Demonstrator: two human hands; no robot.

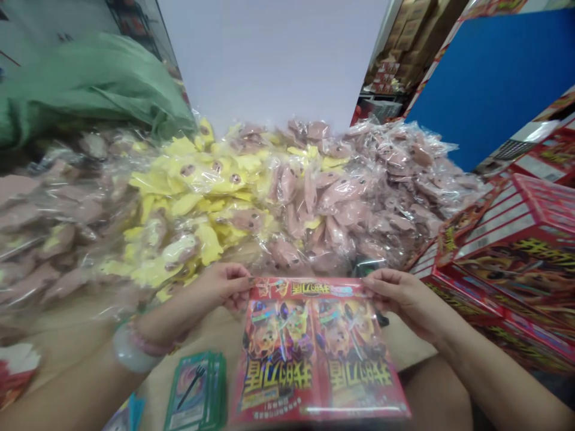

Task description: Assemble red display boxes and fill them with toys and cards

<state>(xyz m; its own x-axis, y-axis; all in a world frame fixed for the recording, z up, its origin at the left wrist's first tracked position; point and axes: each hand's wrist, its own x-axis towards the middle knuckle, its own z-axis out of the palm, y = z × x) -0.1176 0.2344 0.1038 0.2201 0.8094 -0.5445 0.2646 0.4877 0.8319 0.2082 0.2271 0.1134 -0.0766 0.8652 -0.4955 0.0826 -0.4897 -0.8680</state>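
Note:
A red, shiny printed box [314, 353] with cartoon figures and large yellow characters lies in front of me, its lettering upside down from my side. My left hand [229, 287] pinches its far left corner. At the far right corner my right hand [395, 293] grips the same box between thumb and fingers. Beside the box on the left is a stack of green-edged cards [196, 392], the top one showing a black fork. Just beyond both hands rises a heap of clear plastic bags [287, 197] holding pink and yellow soft-looking animal-shaped pieces.
Several red printed boxes [516, 257] are stacked at the right. A blue panel [494, 78] stands behind them. A green sack [90, 84] sits at the back left, and a pale upright board [274, 60] backs the heap. A blue packet [130, 413] is at the near left edge.

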